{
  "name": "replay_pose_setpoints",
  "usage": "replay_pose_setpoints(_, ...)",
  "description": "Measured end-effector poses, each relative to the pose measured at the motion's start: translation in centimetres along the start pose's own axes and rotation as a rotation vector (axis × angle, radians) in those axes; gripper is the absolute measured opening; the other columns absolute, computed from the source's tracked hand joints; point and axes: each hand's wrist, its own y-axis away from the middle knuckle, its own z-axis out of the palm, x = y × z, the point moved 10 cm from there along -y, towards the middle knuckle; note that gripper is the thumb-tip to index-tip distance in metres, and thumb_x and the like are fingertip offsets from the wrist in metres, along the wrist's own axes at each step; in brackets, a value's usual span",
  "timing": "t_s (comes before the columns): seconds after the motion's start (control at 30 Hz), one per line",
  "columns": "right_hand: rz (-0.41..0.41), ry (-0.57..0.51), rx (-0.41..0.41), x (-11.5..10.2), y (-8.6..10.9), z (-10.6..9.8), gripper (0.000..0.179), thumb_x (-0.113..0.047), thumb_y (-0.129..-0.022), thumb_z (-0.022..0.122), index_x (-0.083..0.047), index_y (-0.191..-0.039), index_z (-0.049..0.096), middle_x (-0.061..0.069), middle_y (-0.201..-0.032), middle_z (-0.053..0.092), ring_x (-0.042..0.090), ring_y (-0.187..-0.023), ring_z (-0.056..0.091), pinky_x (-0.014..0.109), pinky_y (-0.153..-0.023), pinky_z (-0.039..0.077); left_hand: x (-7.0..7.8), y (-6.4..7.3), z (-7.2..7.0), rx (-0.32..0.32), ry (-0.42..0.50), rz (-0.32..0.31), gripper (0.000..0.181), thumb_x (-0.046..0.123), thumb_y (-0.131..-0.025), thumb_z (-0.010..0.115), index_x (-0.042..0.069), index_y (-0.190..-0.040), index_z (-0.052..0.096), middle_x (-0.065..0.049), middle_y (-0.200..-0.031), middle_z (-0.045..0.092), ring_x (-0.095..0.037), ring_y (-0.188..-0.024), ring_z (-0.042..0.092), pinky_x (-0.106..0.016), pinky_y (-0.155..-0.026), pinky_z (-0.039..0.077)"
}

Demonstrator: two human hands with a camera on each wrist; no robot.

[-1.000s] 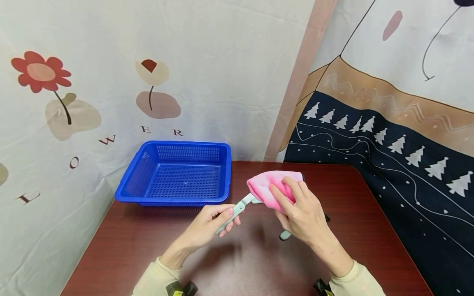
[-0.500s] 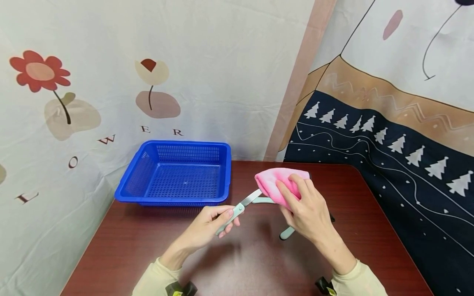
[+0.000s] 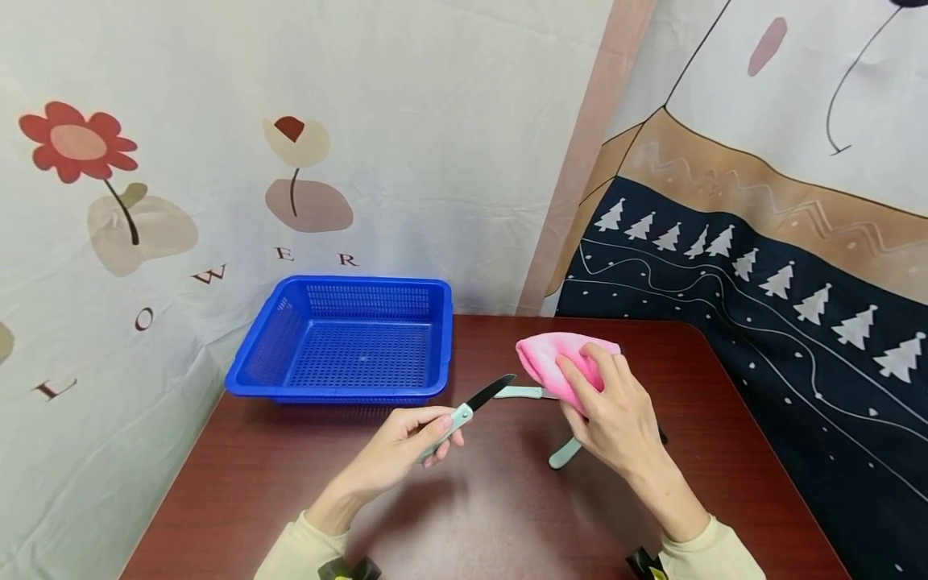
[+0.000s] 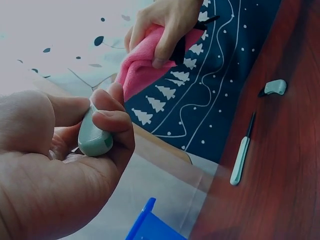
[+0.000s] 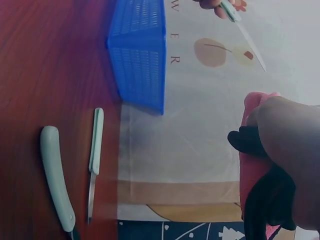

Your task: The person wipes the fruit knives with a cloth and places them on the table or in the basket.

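My left hand grips a small knife by its mint-green handle, the blade pointing up and to the right. In the right wrist view that knife's bare blade shows full length. Bunched in my right hand is a pink cloth, held just right of the blade tip and apart from it. Black material shows against the cloth in the right wrist view. Two more mint-handled knives lie on the table: a straight one and one with a curved handle, partly hidden by my right hand in the head view.
A blue perforated plastic basket stands at the back left of the dark red-brown table. Printed curtains hang right behind the table and along its right side.
The pink cloth in my right hand has slid right, off the blade, uncovering it to the tip. The held knife has turned slightly, its blade now looking dark. My left hand stays nearly in place.
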Motion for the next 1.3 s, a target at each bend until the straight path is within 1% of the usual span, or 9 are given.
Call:
replay_pose_setpoints(0.17, 0.032, -0.012, -0.011, 0.5, 0.6, 0.0, 0.054, -0.017, -0.085, 0.079, -0.01, -0.139, 0.077, 0.028, -0.135, 0.066, 0.046, -0.113, 0.064, 0.055, -0.072, 0.066, -0.3, 0.7, -0.6, 0.026, -0.001, -0.017, 0.03, 0.016, -0.119, 0.055, -0.001, -0.132, 0.077, -0.003, -0.091, 0.069, -0.003, -0.077, 0.058, -0.02, -0.065, 0.051)
replay_pose_setpoints(0.3, 0.058, -0.028, -0.023, 0.9, 1.1, 0.0, 0.055, -0.016, -0.083, 0.082, -0.011, -0.138, 0.077, 0.027, -0.135, 0.066, 0.045, -0.114, 0.064, 0.055, -0.071, 0.066, -0.3, 1.1, -1.6, 0.053, -0.028, -0.002, 0.031, 0.013, -0.118, 0.056, -0.003, -0.137, 0.074, 0.006, -0.095, 0.071, -0.002, -0.079, 0.059, -0.021, -0.066, 0.053)
replay_pose_setpoints(0.47, 0.078, -0.046, -0.025, 1.1, 1.8, 0.1, 0.054, -0.016, -0.084, 0.08, -0.011, -0.138, 0.077, 0.026, -0.135, 0.066, 0.042, -0.113, 0.063, 0.054, -0.068, 0.065, 0.0, 1.5, -3.3, 0.093, -0.086, 0.024, 0.029, 0.009, -0.117, 0.056, -0.004, -0.136, 0.073, 0.01, -0.096, 0.071, -0.002, -0.079, 0.06, -0.023, -0.065, 0.054)
replay_pose_setpoints(0.6, 0.08, -0.057, -0.011, 1.1, 2.3, 0.1, 0.051, -0.018, -0.086, 0.076, -0.011, -0.137, 0.078, 0.027, -0.133, 0.067, 0.041, -0.109, 0.063, 0.051, -0.063, 0.064, 0.2, 1.8, -5.2, 0.154, -0.161, 0.013, 0.029, 0.01, -0.116, 0.059, -0.005, -0.138, 0.072, 0.013, -0.1, 0.074, -0.002, -0.08, 0.062, -0.025, -0.066, 0.056)
replay_pose_setpoints(0.77, 0.09, -0.091, -0.006, 0.8, 2.6, 0.3, 0.051, -0.015, -0.084, 0.078, -0.011, -0.134, 0.079, 0.026, -0.132, 0.067, 0.039, -0.106, 0.063, 0.046, -0.057, 0.061, 0.9, 2.1, -7.4, 0.232, -0.23, 0.008, 0.031, 0.01, -0.116, 0.061, -0.005, -0.141, 0.071, 0.006, -0.104, 0.076, -0.004, -0.082, 0.066, -0.025, -0.07, 0.058)
replay_pose_setpoints(0.97, 0.091, -0.102, -0.002, 0.6, 3.0, 0.3, 0.059, -0.013, -0.077, 0.087, -0.012, -0.135, 0.079, 0.025, -0.132, 0.069, 0.037, -0.105, 0.063, 0.042, -0.056, 0.06, 2.0, 1.9, -9.2, 0.257, -0.344, 0.02, 0.03, 0.012, -0.116, 0.062, 0.003, -0.144, 0.07, -0.012, -0.116, 0.079, -0.004, -0.1, 0.074, -0.024, -0.087, 0.064)
replay_pose_setpoints(1.07, 0.095, -0.103, 0.001, 0.6, 3.2, 0.3, 0.059, -0.012, -0.077, 0.086, -0.013, -0.135, 0.079, 0.025, -0.132, 0.069, 0.037, -0.105, 0.063, 0.042, -0.055, 0.059, 2.4, 1.6, -10.1, 0.264, -0.433, 0.014, 0.029, 0.018, -0.116, 0.064, 0.011, -0.143, 0.071, -0.009, -0.117, 0.079, -0.006, -0.103, 0.073, -0.024, -0.088, 0.063)
replay_pose_setpoints(1.17, 0.098, -0.104, 0.003, 0.6, 3.3, 0.2, 0.058, -0.013, -0.077, 0.085, -0.013, -0.135, 0.079, 0.025, -0.133, 0.069, 0.037, -0.105, 0.063, 0.042, -0.054, 0.059, 2.8, 1.2, -10.9, 0.267, -0.532, 0.015, 0.026, 0.022, -0.115, 0.067, 0.017, -0.14, 0.072, -0.003, -0.113, 0.078, -0.009, -0.097, 0.07, -0.024, -0.082, 0.058)
replay_pose_setpoints(1.3, 0.102, -0.104, -0.001, 0.7, 3.5, 0.2, 0.059, -0.013, -0.077, 0.086, -0.013, -0.135, 0.079, 0.024, -0.133, 0.069, 0.036, -0.106, 0.063, 0.041, -0.055, 0.06, 3.1, 0.4, -12.0, 0.264, -0.639, 0.033, 0.025, 0.022, -0.114, 0.069, 0.017, -0.138, 0.073, 0.0, -0.107, 0.076, -0.013, -0.091, 0.065, -0.026, -0.077, 0.054)
